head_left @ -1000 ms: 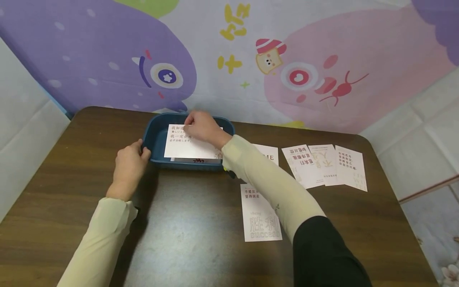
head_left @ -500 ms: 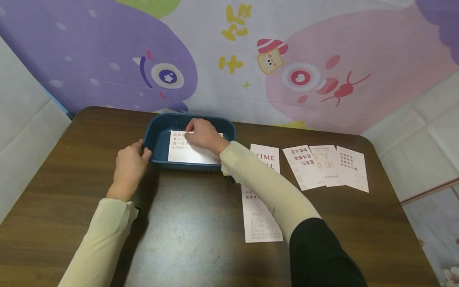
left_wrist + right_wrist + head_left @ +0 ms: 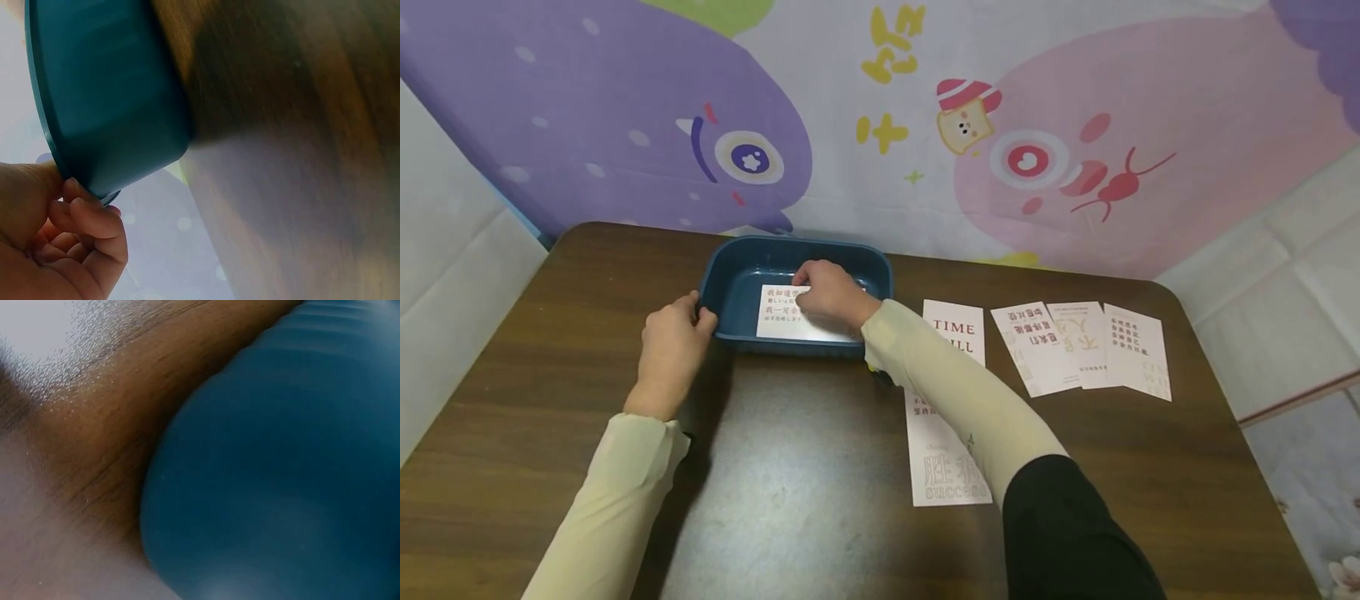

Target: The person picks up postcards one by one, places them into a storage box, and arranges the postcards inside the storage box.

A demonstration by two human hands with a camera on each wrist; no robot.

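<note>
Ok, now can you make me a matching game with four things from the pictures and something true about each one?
Things:
1. box
2. left hand
3. right hand
4. success card

Matches:
A. pinching the box's edge
B. white with printing
C. dark blue
D. holding a card in the box

Right pairs: 1-C, 2-A, 3-D, 4-B
</note>
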